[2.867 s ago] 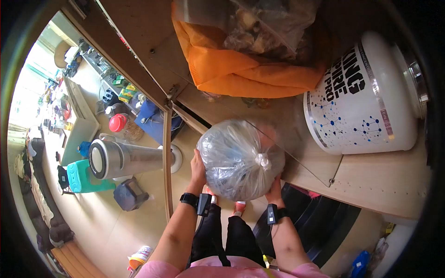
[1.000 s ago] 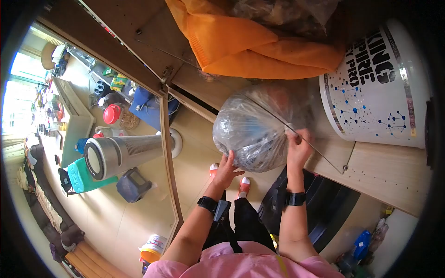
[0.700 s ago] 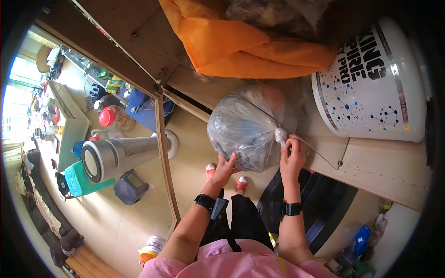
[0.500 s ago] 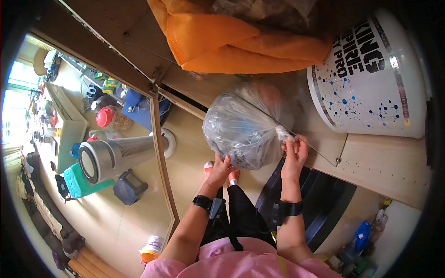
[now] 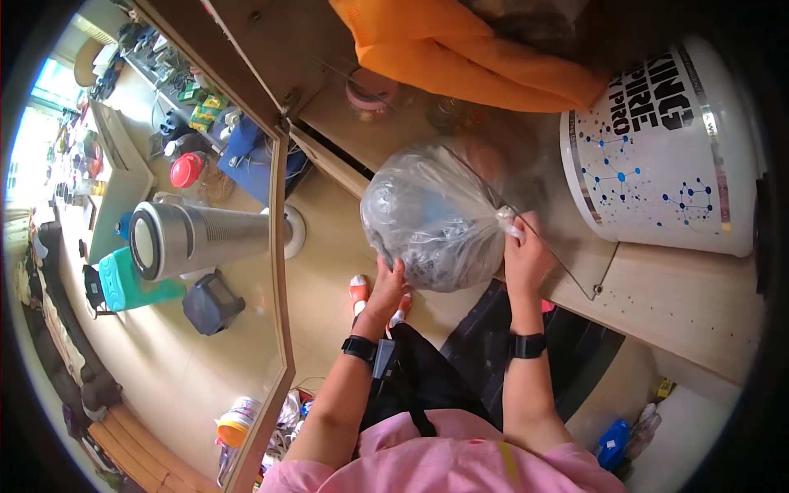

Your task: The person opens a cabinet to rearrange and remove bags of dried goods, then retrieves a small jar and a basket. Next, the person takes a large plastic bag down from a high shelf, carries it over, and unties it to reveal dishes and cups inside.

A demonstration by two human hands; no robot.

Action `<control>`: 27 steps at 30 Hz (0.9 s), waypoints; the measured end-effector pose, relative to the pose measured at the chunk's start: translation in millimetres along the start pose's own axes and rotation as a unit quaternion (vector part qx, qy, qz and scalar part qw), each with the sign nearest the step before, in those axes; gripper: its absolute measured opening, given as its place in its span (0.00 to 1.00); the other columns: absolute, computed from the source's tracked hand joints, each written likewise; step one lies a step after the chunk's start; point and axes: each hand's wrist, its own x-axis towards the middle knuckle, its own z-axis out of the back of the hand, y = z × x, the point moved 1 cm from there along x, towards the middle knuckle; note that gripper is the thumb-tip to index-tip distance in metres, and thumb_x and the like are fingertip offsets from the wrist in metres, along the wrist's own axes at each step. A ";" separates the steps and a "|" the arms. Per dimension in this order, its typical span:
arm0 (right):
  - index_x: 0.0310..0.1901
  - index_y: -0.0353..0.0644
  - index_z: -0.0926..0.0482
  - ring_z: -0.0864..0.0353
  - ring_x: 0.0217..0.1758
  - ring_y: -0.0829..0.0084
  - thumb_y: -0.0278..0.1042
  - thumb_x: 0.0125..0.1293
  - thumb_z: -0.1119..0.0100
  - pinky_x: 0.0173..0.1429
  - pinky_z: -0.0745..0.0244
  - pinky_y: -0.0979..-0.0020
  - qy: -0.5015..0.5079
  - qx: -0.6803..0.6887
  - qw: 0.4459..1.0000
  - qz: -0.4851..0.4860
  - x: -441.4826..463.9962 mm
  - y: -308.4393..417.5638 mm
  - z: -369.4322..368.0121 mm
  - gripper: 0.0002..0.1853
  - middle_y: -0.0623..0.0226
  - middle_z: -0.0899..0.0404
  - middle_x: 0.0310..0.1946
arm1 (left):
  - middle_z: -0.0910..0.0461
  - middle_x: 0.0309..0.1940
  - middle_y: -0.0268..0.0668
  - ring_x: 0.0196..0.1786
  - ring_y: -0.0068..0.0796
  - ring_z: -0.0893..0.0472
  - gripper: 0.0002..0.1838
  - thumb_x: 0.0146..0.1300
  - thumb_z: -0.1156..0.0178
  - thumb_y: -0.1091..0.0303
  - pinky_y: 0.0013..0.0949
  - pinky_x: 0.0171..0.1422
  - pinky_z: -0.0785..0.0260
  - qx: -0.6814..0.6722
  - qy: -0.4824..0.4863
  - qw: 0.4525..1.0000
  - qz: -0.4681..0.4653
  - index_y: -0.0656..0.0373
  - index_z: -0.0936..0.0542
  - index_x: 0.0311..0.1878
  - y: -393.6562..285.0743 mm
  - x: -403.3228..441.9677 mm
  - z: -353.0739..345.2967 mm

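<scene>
A bulging, see-through plastic bag [image 5: 427,222] with a knotted top sits at the front of the wooden cabinet shelf [image 5: 674,296]; dark and bluish contents show dimly through it. My right hand [image 5: 528,251] is closed on the bag's gathered neck, at its right side. Below the bag's lower left, my left hand [image 5: 386,287] supports it from underneath, partly hidden by the plastic. Behind the bag hangs an orange cloth [image 5: 468,62]. To the right lies a large white tub [image 5: 662,164] with black lettering and blue dots.
A thin metal stay [image 5: 555,261] crosses in front of the bag to the shelf. The open glass-panelled door frame [image 5: 278,246] is at the left, with a silver tower appliance [image 5: 205,238] and a teal jug [image 5: 136,279] beyond. A pink-lidded jar [image 5: 370,90] is deeper inside.
My right hand has moved from the bag's underside to its knotted neck. My left hand has slid lower along the bag. The view has shifted, showing a pink-lidded jar behind.
</scene>
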 end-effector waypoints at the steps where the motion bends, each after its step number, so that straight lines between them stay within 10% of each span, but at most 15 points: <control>1: 0.38 0.45 0.28 0.22 0.27 0.65 0.25 0.60 0.38 0.32 0.29 0.68 0.021 0.044 0.999 0.009 3.1 2.2 3.8 0.09 0.69 0.22 0.27 | 0.48 0.71 0.48 0.67 0.54 0.36 0.47 0.67 0.47 0.40 0.54 0.61 0.33 -0.011 0.006 1.000 0.005 0.46 0.64 0.74 0.2 -1.2 -3.5; 5: 0.38 0.40 0.30 0.33 0.42 0.82 0.23 0.64 0.40 0.46 0.34 0.77 -0.047 0.445 0.876 -0.179 -23.2 -21.2 -13.9 0.07 0.72 0.34 0.36 | 0.53 0.73 0.46 0.71 0.55 0.42 0.46 0.66 0.49 0.36 0.58 0.65 0.38 -0.022 -0.049 0.999 -0.005 0.43 0.64 0.74 3.6 0.4 -13.5; 8: 0.40 0.40 0.30 0.32 0.46 0.81 0.25 0.65 0.40 0.50 0.34 0.79 -0.058 0.468 0.859 -0.197 -29.4 -4.7 -5.4 0.08 0.71 0.33 0.39 | 0.57 0.75 0.44 0.74 0.56 0.47 0.48 0.63 0.52 0.31 0.63 0.67 0.42 -0.040 -0.020 0.998 -0.034 0.41 0.64 0.75 5.1 4.4 -11.4; 10: 0.43 0.38 0.30 0.28 0.50 0.73 0.23 0.64 0.41 0.55 0.31 0.73 -0.040 0.450 0.878 -0.160 -30.3 -3.3 4.5 0.09 0.65 0.31 0.44 | 0.49 0.74 0.43 0.73 0.50 0.42 0.44 0.66 0.61 0.30 0.57 0.70 0.42 -0.041 -0.046 0.998 -0.022 0.49 0.57 0.75 9.0 6.7 -11.9; 13: 0.48 0.34 0.29 0.30 0.56 0.46 0.25 0.64 0.45 0.60 0.32 0.53 0.169 -0.042 0.984 0.038 -43.7 0.8 19.0 0.11 0.51 0.30 0.52 | 0.48 0.74 0.41 0.74 0.45 0.43 0.48 0.64 0.64 0.27 0.54 0.71 0.42 -0.095 -0.022 0.994 -0.045 0.52 0.56 0.76 17.1 17.6 -8.0; 17: 0.57 0.33 0.31 0.28 0.57 0.45 0.31 0.69 0.51 0.57 0.31 0.52 0.195 0.028 0.980 0.005 -41.7 -19.2 2.4 0.17 0.47 0.29 0.57 | 0.46 0.74 0.41 0.74 0.44 0.42 0.48 0.63 0.66 0.25 0.55 0.72 0.44 -0.103 -0.025 0.994 -0.035 0.51 0.55 0.76 11.1 12.8 -14.2; 20: 0.52 0.33 0.27 0.21 0.45 0.57 0.31 0.71 0.51 0.50 0.27 0.63 -0.089 0.182 0.979 -0.032 -4.3 -6.8 6.7 0.13 0.51 0.23 0.46 | 0.46 0.74 0.41 0.74 0.45 0.42 0.49 0.63 0.67 0.25 0.55 0.73 0.46 -0.109 -0.042 0.993 -0.014 0.51 0.55 0.76 4.4 5.6 -18.5; 22: 0.51 0.34 0.24 0.21 0.40 0.66 0.31 0.70 0.47 0.46 0.26 0.68 -0.046 0.141 0.988 -0.040 10.3 -15.8 9.6 0.13 0.56 0.21 0.41 | 0.47 0.74 0.41 0.74 0.46 0.43 0.50 0.63 0.67 0.24 0.55 0.74 0.47 -0.105 -0.016 0.994 -0.020 0.52 0.57 0.76 8.7 11.5 -15.6; 25: 0.52 0.38 0.23 0.22 0.37 0.77 0.32 0.64 0.38 0.42 0.27 0.73 0.301 0.289 0.896 -0.153 17.7 -20.7 -6.7 0.16 0.63 0.18 0.37 | 0.55 0.75 0.42 0.73 0.50 0.44 0.51 0.60 0.62 0.22 0.64 0.66 0.43 -0.110 0.009 0.994 -0.027 0.45 0.61 0.75 10.2 14.7 -12.4; 27: 0.52 0.38 0.23 0.22 0.37 0.77 0.32 0.64 0.37 0.43 0.27 0.74 0.287 0.308 0.894 -0.155 8.6 -12.4 -7.8 0.16 0.64 0.18 0.37 | 0.55 0.75 0.42 0.73 0.50 0.44 0.51 0.60 0.61 0.22 0.64 0.66 0.43 -0.104 0.010 0.994 -0.037 0.46 0.61 0.75 8.3 12.4 -12.6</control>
